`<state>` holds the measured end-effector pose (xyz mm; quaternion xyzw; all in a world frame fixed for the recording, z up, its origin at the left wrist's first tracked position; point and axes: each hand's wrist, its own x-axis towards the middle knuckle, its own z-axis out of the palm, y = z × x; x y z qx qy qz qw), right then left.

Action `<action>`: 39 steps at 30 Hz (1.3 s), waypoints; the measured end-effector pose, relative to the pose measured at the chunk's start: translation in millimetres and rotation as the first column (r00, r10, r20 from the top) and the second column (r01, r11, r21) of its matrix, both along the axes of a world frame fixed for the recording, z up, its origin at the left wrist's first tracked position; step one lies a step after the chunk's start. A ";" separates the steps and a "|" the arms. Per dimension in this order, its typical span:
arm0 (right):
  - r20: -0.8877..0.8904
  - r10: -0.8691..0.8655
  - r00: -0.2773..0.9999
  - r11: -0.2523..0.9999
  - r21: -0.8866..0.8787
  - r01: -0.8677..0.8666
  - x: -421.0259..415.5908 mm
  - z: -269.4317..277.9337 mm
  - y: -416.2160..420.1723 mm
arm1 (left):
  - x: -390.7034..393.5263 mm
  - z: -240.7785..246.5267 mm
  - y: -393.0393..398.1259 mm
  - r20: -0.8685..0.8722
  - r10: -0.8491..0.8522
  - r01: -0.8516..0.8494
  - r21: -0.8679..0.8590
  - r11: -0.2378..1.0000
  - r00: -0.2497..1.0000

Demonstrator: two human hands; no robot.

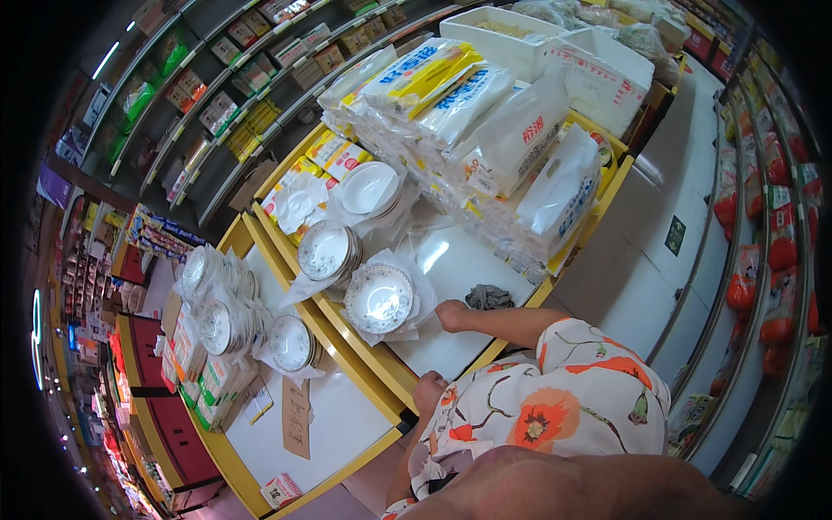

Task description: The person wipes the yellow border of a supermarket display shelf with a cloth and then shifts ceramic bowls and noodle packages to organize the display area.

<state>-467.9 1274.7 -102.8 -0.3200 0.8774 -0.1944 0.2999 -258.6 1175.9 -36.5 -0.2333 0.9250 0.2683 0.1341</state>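
My right hand (451, 316) rests with curled fingers near the white display top, just right of a stack of patterned bowls (379, 299) on crumpled wrapping. Beside that hand lies a crumpled grey cloth (489, 297). My left hand (429, 392) is lower, near the yellow rim of the display stand, with its fingers curled; whether it holds anything is hidden. More patterned bowls (323, 250) are stacked behind, and plain white bowls (370, 187) stand farther back among plastic sheets.
Packaged goods in white and yellow bags (416, 78) are piled at the back, beside foam boxes (598, 78). On the adjoining yellow-edged table stand further bowl stacks (216, 326) and a cardboard sign (296, 417) bearing writing. Stocked shelves (767, 214) line the right side.
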 end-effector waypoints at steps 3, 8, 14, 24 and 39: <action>-0.037 0.009 0.999 0.995 -0.096 -0.013 -0.8 16.0 16.4 | 2.4 -5.4 -2.6 -0.014 -0.008 0.008 0.003 1.000 1.000; -0.056 0.095 0.994 0.928 -0.357 -0.108 -12.2 55.3 36.1 | 3.5 -18.1 -6.1 0.015 0.009 -0.009 -0.001 1.000 1.000; 0.649 0.070 0.758 0.654 -0.604 0.456 -32.6 124.9 34.6 | 2.8 -7.4 0.7 -0.056 -0.015 0.011 -0.065 0.998 0.998; 0.908 0.344 0.241 0.424 -0.379 0.822 -46.7 181.5 35.6 | 2.5 10.1 6.2 -0.115 0.022 -0.024 -0.016 1.000 0.993; 0.928 0.249 0.276 0.425 -0.361 0.830 -36.0 173.4 31.0 | 0.7 9.4 6.0 -0.140 0.021 -0.025 -0.024 0.999 0.990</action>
